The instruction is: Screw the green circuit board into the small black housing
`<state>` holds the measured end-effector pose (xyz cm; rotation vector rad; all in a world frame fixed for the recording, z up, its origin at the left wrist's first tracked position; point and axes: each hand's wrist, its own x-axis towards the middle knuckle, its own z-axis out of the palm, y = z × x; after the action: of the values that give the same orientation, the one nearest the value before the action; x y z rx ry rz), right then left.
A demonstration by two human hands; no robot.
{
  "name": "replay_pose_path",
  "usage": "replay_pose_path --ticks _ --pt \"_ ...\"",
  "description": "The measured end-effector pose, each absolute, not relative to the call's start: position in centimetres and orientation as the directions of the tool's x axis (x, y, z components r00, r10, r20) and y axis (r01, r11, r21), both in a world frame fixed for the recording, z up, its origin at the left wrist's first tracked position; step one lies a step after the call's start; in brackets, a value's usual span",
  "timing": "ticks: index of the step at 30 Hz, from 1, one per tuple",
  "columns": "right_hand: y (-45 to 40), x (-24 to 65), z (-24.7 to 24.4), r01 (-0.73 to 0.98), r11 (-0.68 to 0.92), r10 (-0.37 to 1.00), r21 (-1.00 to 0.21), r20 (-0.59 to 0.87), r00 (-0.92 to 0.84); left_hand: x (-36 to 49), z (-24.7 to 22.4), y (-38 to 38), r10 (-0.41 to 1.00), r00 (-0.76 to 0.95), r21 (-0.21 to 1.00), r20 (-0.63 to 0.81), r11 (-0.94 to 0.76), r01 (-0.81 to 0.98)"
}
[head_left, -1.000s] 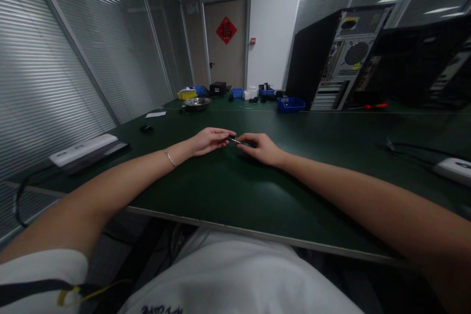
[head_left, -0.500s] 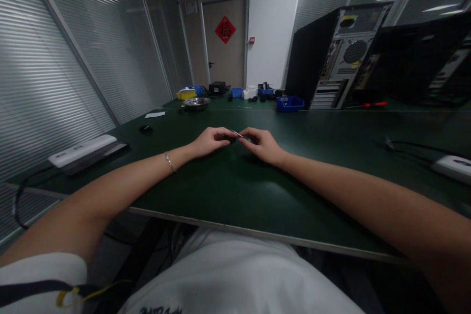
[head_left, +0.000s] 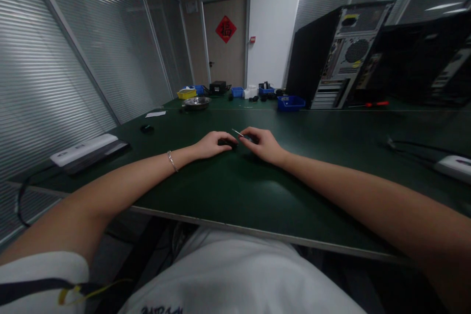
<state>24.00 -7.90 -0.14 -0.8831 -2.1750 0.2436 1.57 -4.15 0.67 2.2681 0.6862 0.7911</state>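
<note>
Over the middle of the green table, my right hand [head_left: 263, 144] is closed on a thin shiny metal tool [head_left: 237, 132]. The tool's narrow end sticks out to the left past my fingertips, and its rest is hidden in the hand. Just left of it, my left hand [head_left: 214, 144] curls its thumb and fingers around a small dark object [head_left: 228, 143]. That object is mostly covered, so its kind cannot be made out. A small gap separates the two hands, and both are low over the tabletop.
On the green table [head_left: 228, 191], white power strips [head_left: 86, 149] lie at left and right. Farther back are a metal dish [head_left: 196, 103], a blue bin [head_left: 290, 103], a yellow bin [head_left: 186, 93], a red-handled tool [head_left: 376, 104] and a computer tower [head_left: 331, 59].
My left hand has come away from the tool's tip and dropped slightly toward the tabletop with the dark object. My right hand has stayed nearly still, and more of the tool shows.
</note>
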Motion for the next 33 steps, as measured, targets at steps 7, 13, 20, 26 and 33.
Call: replay_pose_path --ticks 7,13,20,26,33 --pt "-8.1 24.1 0.1 0.523 0.745 0.66 -0.415 0.576 -0.483 1.5 0.8 -4.3 0.656 0.636 0.747 0.406 -0.639 0.183" --pt "-7.7 24.1 -0.2 0.564 0.725 0.682 -0.395 0.529 -0.505 1.6 0.5 -3.7 0.739 0.566 0.854 0.364 -0.507 0.113" --pt "-7.3 23.2 -0.3 0.652 0.69 0.718 -0.314 0.41 -0.563 1.0 -0.7 -1.6 0.887 0.38 0.959 0.262 -0.283 -0.001" --pt "-5.9 21.9 -0.1 0.727 0.633 0.771 -0.267 0.312 -0.556 1.1 -1.0 -1.4 0.922 0.358 0.987 0.15 -0.121 -0.101" --pt "-4.8 20.8 -0.2 0.755 0.595 0.803 -0.276 0.234 -0.548 0.7 -0.3 -1.6 0.911 0.397 0.988 0.111 -0.059 -0.141"
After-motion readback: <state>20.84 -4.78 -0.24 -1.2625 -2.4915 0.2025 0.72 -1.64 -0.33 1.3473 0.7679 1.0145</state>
